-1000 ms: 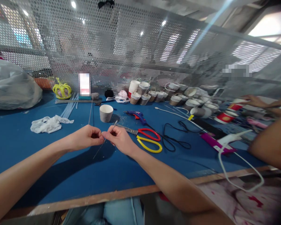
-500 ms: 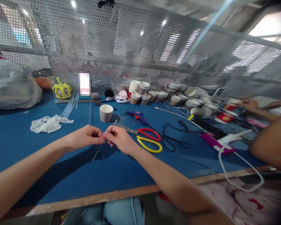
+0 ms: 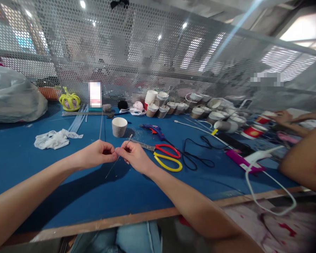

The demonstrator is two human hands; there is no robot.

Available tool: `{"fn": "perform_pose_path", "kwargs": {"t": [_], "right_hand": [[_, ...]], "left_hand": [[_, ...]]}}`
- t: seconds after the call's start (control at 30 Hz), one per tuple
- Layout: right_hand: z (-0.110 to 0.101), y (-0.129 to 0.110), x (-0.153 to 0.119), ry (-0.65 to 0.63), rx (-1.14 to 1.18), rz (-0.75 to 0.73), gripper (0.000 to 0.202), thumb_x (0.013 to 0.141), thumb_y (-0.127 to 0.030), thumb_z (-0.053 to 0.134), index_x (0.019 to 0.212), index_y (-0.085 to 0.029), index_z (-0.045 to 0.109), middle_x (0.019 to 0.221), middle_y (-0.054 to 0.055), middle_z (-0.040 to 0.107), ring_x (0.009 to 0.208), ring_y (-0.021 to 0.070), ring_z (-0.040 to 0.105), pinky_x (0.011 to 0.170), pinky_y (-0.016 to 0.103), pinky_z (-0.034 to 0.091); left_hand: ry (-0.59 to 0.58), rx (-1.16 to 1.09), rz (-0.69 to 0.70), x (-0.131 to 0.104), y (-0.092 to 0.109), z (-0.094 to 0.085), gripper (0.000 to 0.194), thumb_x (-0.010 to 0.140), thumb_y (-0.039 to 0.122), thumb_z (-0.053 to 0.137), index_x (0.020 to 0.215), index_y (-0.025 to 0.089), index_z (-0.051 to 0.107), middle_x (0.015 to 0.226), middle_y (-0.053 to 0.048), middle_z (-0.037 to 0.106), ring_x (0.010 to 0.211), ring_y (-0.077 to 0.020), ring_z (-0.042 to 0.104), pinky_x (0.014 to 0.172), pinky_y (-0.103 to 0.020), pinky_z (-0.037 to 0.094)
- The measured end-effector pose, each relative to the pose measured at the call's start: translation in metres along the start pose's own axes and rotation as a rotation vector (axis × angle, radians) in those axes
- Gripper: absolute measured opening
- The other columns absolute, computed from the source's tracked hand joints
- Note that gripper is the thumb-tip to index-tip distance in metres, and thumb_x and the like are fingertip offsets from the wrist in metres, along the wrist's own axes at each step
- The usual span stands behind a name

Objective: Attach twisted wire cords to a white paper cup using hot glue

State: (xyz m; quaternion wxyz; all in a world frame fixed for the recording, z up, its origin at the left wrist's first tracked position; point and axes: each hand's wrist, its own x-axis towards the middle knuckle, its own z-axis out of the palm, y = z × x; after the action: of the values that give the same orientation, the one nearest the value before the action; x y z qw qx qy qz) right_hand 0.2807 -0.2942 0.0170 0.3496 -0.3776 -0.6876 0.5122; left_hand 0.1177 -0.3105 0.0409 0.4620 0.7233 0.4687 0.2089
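Observation:
Both hands meet above the blue table, fingertips nearly touching. Between thumb and finger, my right hand (image 3: pixel 135 154) pinches a thin wire (image 3: pixel 111 170) that slants from upper right to lower left. Its upper part looks thicker and greyish, as if wrapped. My left hand (image 3: pixel 101 153) is closed in a pinch on a grey yarn strand (image 3: pixel 101 124), which runs back to a small grey yarn ball (image 3: pixel 106 108); the fingertips hide where yarn and wire meet. Just beyond the hands stands a pale paper cup (image 3: pixel 119 127). Scissors (image 3: pixel 168 163) with red and yellow handles lie right of my right hand.
A blue glue gun (image 3: pixel 152 130) and its black cord lie behind the scissors. White lace (image 3: pixel 54 139) is at left. Many wrapped cups (image 3: pixel 197 112) line the back right. A purple power strip (image 3: pixel 242 161) and a co-worker's arm (image 3: pixel 305 158) occupy the right.
The wire has turned slightly in my fingers, its lower end shifting a little up and right. My hands barely moved. On the right, the co-worker's hand and red cup shifted slightly.

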Motion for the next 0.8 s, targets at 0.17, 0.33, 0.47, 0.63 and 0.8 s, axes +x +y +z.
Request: {"fn": "perform_pose_path", "kwargs": {"t": [0.17,0.33,0.47,0.63,0.8], "right_hand": [[0.0011,-0.0008,-0.0013,0.022,-0.032,-0.018,0.034,0.069,-0.047,0.057,0.059,-0.017,0.044,0.042,-0.008,0.039,0.038,0.0049,0.033,0.039,0.019,0.024],[0.0017,0.0008,-0.0010,0.066,-0.032,-0.027,0.034,0.068,-0.048,0.057,0.060,-0.017,0.045,0.043,-0.007,0.040,0.040,0.0054,0.034,0.040,0.020,0.025],[0.0021,0.0040,-0.0003,0.098,-0.030,-0.044,0.033,0.068,-0.047,0.057,0.061,-0.017,0.045,0.043,-0.007,0.040,0.040,0.0055,0.033,0.040,0.020,0.025],[0.0024,0.0061,-0.0004,0.108,-0.025,-0.056,0.033,0.069,-0.047,0.056,0.061,-0.018,0.045,0.042,-0.008,0.037,0.039,0.0052,0.031,0.038,0.020,0.023],[0.0026,0.0036,-0.0010,0.112,-0.011,-0.054,0.033,0.068,-0.047,0.057,0.060,-0.017,0.044,0.042,-0.008,0.036,0.038,0.0049,0.031,0.039,0.020,0.024]], "left_hand": [[-0.007,-0.083,-0.018,0.0000,0.0009,0.0026,0.028,0.069,0.037,0.053,0.071,0.010,0.058,0.059,0.004,0.047,0.055,-0.0087,0.038,0.053,-0.021,0.029],[-0.015,-0.200,-0.040,0.0006,-0.0005,0.0036,0.026,0.068,0.036,0.056,0.072,0.011,0.057,0.060,0.004,0.047,0.056,-0.0081,0.038,0.055,-0.021,0.030],[-0.010,-0.246,-0.035,0.0015,-0.0010,0.0054,0.023,0.067,0.034,0.057,0.069,0.012,0.055,0.059,0.004,0.044,0.055,-0.0075,0.036,0.053,-0.021,0.029],[0.037,-0.230,-0.046,0.0021,-0.0015,0.0086,0.023,0.068,0.036,0.056,0.067,0.012,0.054,0.055,0.005,0.041,0.050,-0.0066,0.032,0.047,-0.021,0.023],[0.042,-0.220,-0.028,0.0023,-0.0034,0.0088,0.026,0.069,0.038,0.055,0.070,0.013,0.055,0.058,0.005,0.043,0.052,-0.0071,0.033,0.049,-0.021,0.024]]}}
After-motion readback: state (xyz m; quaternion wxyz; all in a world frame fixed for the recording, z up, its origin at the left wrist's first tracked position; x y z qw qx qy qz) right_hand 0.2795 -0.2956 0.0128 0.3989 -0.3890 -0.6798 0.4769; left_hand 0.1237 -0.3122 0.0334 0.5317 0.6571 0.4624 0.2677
